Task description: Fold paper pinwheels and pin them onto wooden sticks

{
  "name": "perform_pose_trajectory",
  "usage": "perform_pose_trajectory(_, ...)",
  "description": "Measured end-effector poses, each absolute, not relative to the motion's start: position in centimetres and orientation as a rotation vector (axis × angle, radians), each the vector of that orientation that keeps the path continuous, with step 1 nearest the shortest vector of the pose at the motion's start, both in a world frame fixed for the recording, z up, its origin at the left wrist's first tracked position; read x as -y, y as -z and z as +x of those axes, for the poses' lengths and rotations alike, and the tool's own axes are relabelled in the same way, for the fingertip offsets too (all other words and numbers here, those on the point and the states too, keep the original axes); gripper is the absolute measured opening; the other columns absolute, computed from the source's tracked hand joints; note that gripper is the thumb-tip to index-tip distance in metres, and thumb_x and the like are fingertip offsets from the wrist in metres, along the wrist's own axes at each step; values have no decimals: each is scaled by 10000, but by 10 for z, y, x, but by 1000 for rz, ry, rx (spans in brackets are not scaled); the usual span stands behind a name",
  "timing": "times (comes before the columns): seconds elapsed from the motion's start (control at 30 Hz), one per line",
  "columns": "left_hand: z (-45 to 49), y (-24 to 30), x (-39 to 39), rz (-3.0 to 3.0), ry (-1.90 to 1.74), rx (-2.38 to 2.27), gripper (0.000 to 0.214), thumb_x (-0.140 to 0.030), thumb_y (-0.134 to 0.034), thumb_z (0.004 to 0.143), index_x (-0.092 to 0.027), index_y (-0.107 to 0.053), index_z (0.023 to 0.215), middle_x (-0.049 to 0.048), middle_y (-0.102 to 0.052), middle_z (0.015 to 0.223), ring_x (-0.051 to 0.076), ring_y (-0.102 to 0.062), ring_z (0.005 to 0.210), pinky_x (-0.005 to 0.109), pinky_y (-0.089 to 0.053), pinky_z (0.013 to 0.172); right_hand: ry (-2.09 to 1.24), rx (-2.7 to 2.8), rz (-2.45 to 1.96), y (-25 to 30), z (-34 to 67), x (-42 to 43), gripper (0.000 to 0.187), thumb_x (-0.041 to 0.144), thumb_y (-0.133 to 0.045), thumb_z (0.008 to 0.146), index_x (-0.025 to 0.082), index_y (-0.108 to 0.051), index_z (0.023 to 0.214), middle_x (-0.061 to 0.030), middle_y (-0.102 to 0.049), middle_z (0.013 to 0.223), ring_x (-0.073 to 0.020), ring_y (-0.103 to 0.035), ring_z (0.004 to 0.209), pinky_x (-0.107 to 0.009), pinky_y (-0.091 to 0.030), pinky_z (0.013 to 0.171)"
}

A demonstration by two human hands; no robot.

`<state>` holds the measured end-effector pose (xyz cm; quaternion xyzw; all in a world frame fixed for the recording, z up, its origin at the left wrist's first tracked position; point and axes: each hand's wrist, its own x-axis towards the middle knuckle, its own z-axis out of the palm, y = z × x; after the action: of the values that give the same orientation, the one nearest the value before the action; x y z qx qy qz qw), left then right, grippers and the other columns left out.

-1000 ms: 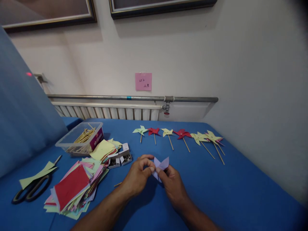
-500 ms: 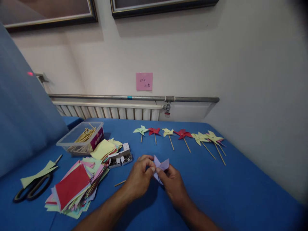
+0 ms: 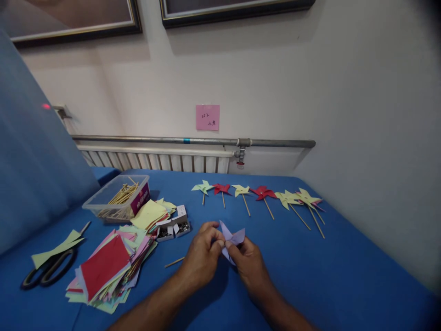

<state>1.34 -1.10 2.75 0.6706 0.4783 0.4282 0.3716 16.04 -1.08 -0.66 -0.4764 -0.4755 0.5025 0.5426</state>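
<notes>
While the left hand [image 3: 204,254] and right hand [image 3: 249,261] pinch the lilac paper [image 3: 235,238] between them, it sits above the table [image 3: 320,276], well in from the far edge. Loose stick [image 3: 174,263] lies left, long axis slanting toward the nearer left hand.

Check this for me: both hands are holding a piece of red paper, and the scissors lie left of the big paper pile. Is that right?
Not quite: the paper held by the left hand and right hand is pale purple, not red, as the head view shows. The scissors do lie left of the big paper pile.
</notes>
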Motion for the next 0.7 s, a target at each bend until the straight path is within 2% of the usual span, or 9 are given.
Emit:
perform_pose_trajectory(0.1, 14, -28, 12, 1711, -1113, -1218, 126, -173, -537, 891, -215, -612, 799, 83, -684, 1171, 261, -569, 1303, 365, -423, 1062, -1169, 1140, -1117, 4, 160, 13, 370, 532, -785, 753, 196, -766, 905, -50, -751, 805, -221, -621, 718, -323, -496, 690)
perform_pose_trajectory(0.17, 15, -28, 13, 1700, -1088, -1209, 126, -207, -527, 910, -214, -595, 803, 46, -678, 1011, 224, -629, 1069, 319, -455, 913, -1159, 1147, -1112, 3, 161, 14, 374, 552, -783, 759, 205, -763, 896, -53, -752, 815, -226, -624, 724, -322, -492, 686)
perform_pose_trajectory(0.27, 15, -29, 13, 1685, -1026, -1220, 144, -252, -505, 939, -212, -577, 821, -11, -586, 793, 172, -548, 770, 282, -397, 711, -1147, 1152, -1126, 4, 163, 14, 385, 581, -787, 756, 209, -754, 851, -32, -717, 756, -209, -592, 678, -311, -476, 653)
perform_pose_trajectory(0.5, 16, -32, 14, 1784, -1033, -1271, 157, -251, -492, 937, -205, -566, 807, -5, -561, 822, 170, -523, 794, 296, -377, 752, -1198, 1093, -1103, 6, 162, 12, 375, 547, -814, 739, 194, -739, 844, -14, -696, 725, -184, -560, 653, -296, -460, 636)
perform_pose_trajectory(0.7, 16, -29, 14, 1845, -1030, -1328, 157, -223, -489, 947, -211, -563, 809, 1, -590, 830, 181, -529, 802, 306, -367, 763, -1199, 1086, -1103, 4, 161, 10, 353, 506, -830, 712, 192, -733, 840, -22, -721, 756, -200, -604, 694, -307, -492, 670)
